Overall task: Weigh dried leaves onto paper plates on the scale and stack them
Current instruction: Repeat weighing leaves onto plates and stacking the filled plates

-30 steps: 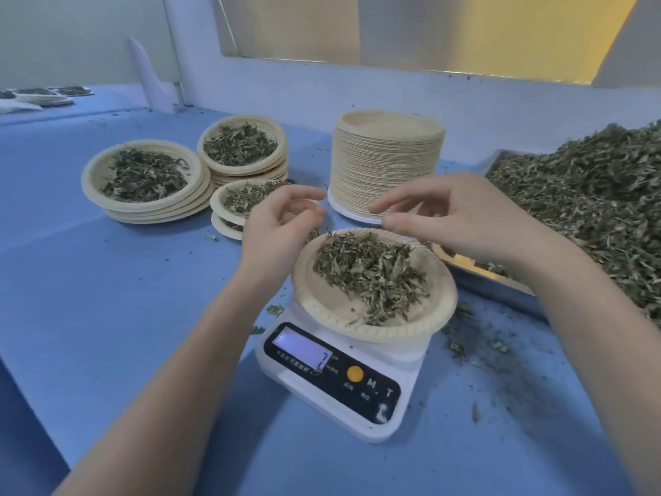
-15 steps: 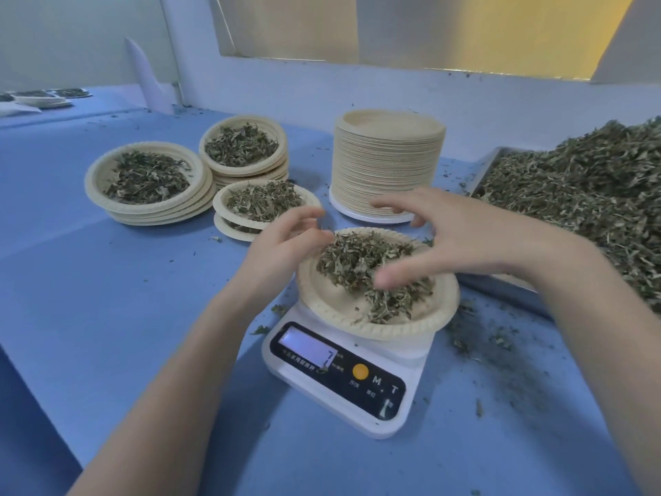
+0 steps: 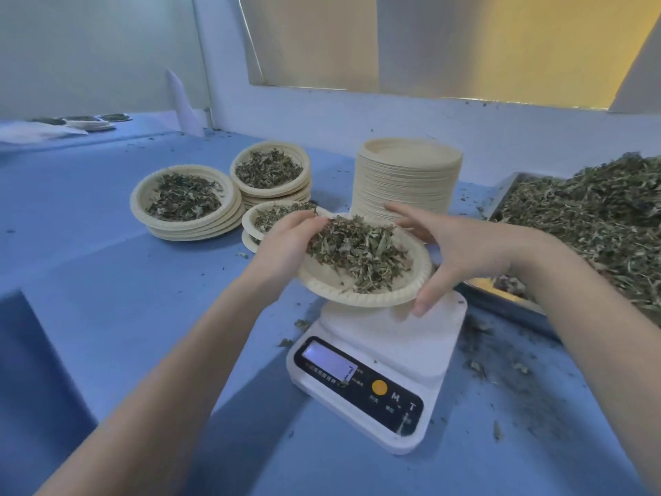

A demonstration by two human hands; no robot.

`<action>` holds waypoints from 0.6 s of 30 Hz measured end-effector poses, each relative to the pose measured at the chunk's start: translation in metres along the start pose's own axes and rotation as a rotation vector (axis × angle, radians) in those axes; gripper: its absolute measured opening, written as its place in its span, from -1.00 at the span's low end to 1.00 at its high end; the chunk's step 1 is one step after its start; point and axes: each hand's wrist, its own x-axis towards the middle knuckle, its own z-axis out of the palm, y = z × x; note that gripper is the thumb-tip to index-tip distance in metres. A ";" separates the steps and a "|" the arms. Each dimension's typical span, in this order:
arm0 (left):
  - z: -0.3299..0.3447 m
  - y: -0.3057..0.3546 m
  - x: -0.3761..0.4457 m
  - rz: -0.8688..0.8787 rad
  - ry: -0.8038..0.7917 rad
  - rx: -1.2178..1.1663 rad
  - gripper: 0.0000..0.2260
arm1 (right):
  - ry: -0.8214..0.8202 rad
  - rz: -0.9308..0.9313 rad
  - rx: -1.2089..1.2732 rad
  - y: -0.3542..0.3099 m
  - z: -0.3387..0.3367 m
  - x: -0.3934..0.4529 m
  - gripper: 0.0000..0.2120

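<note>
The big blue table [image 3: 107, 316] fills the frame; a heap of dried leaves [image 3: 590, 227] sits in a metal tray [image 3: 500, 302] at the right edge; a tall stack of bare plates [image 3: 406, 177] stands at upper middle; 3 stacks of filled plates [image 3: 186, 205] sit at left of middle; the white scale [image 3: 386, 356] is at lower middle. The filled plate [image 3: 361, 281] is lifted just above the scale, tipped a little; the left hand [image 3: 286, 248] grips its left rim; the right hand [image 3: 454, 252] grips its right rim, fingers curled under. The filled stacks lie up and left of the plate, nearer the left hand, so I think it goes that way next.
</note>
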 end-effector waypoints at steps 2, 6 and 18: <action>-0.018 0.006 0.014 0.028 0.088 0.014 -0.71 | 0.030 -0.031 0.000 -0.011 -0.009 0.025 0.30; -0.046 0.005 0.046 -0.013 0.229 0.072 -0.66 | 0.188 -0.036 0.134 -0.025 -0.019 0.079 0.05; -0.038 -0.051 0.088 0.015 0.385 0.340 -0.55 | 0.395 0.089 -0.144 -0.017 0.039 0.176 -0.49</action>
